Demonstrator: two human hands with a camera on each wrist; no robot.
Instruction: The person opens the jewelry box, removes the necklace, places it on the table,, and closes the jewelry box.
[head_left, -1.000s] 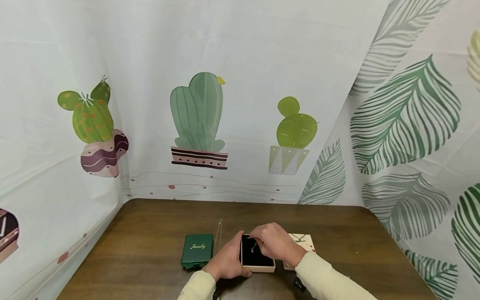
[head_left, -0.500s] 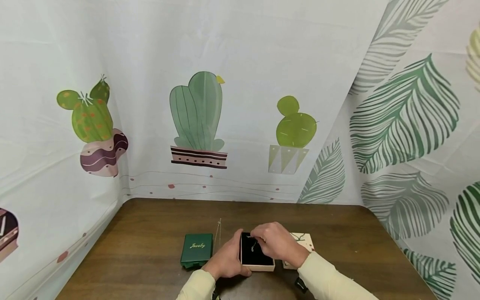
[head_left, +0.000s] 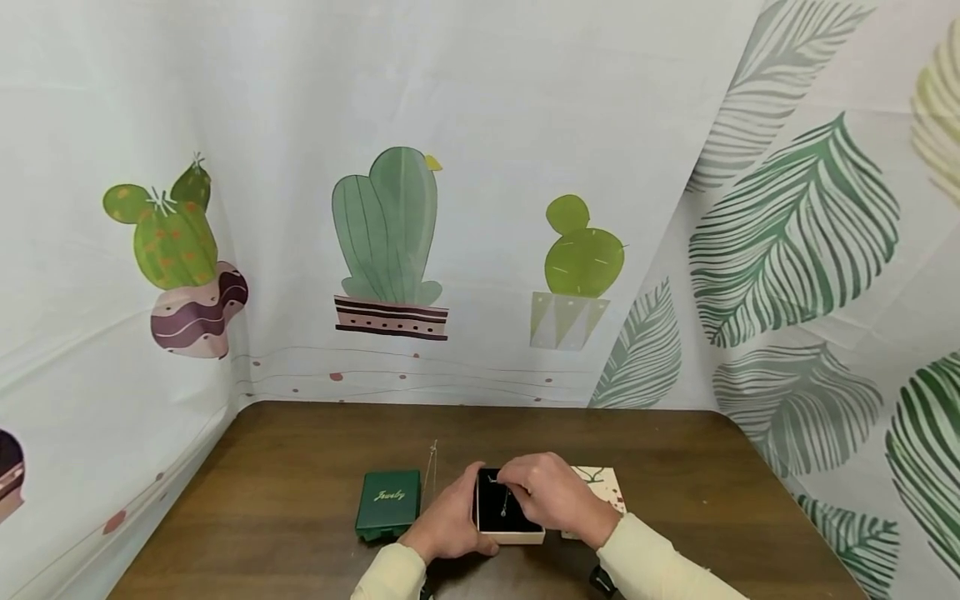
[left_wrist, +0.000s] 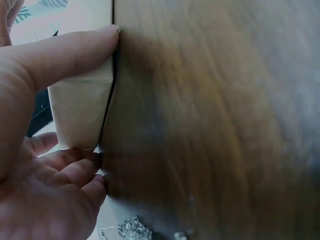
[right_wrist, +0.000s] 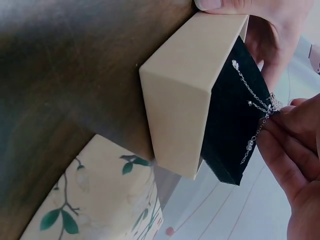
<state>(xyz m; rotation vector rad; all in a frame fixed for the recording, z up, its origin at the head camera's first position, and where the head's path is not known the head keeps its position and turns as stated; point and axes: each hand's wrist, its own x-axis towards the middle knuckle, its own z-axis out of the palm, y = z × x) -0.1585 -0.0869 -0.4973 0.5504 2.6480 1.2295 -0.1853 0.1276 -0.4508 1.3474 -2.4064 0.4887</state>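
My left hand grips a cream jewelry box, thumb along one wall and fingers at another. Inside the box lies a black padded insert, which stands partly proud of the rim in the right wrist view. Between the thumb and fingertips of my right hand, a fine silver chain is pinched over the insert. Its strands, with a small pendant and little beads, trail across the black surface. Part of the chain is bunched at the fingertips, and the fingers hide some of it.
A green box marked "Jewelry" stands left of my left hand. Another thin chain lies behind that hand. To the right, partly under my right forearm, is a cream lid with printed leaves. Printed cloth hangs behind the brown table.
The head view has shifted slightly. My right hand keeps its pinch, and the chain's pendant strand now hangs straighter down the black insert. My left hand stays on the box.
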